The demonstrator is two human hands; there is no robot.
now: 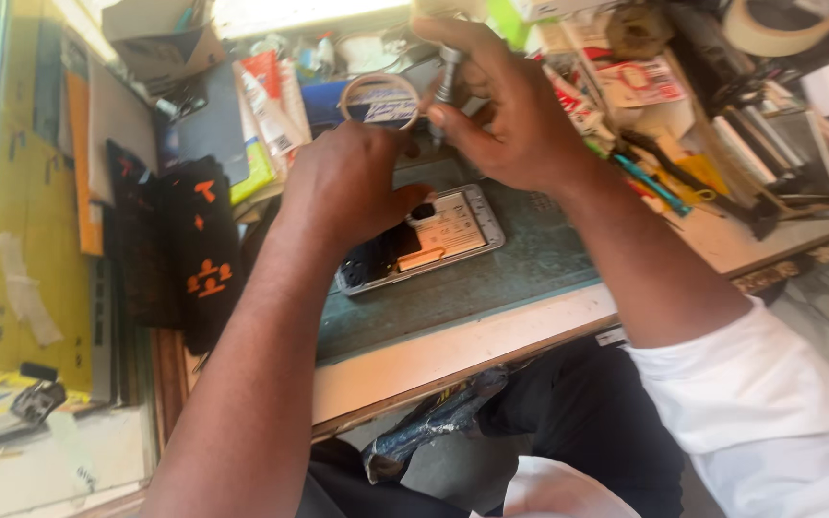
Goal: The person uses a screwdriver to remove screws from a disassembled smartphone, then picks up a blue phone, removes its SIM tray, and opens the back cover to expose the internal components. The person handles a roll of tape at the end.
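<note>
**Opened phone on a crowded bench**

Clutter ringed the work spot: a roll of tape [379, 99] lay just behind the hands, a second, larger tape roll [781, 27] sat at the far right corner, a blue-handled tool [652, 184] rested beside the right wrist, and a black cloth with orange marks [189, 251] hung at the left edge. Flat packets and cartons crowded the back of the bench [453, 350].

The opened phone [434, 238] lay flat on a grey-green mat [520, 273], its back off, showing a pale inner plate and a silvery frame with rounded corners. The left hand [345, 182] pressed down on the phone's upper end, fingers curled, covering part of it. The right hand [501, 107] was closed around a slim metal screwdriver [448, 72], held upright above the mat, just behind the phone.
</note>
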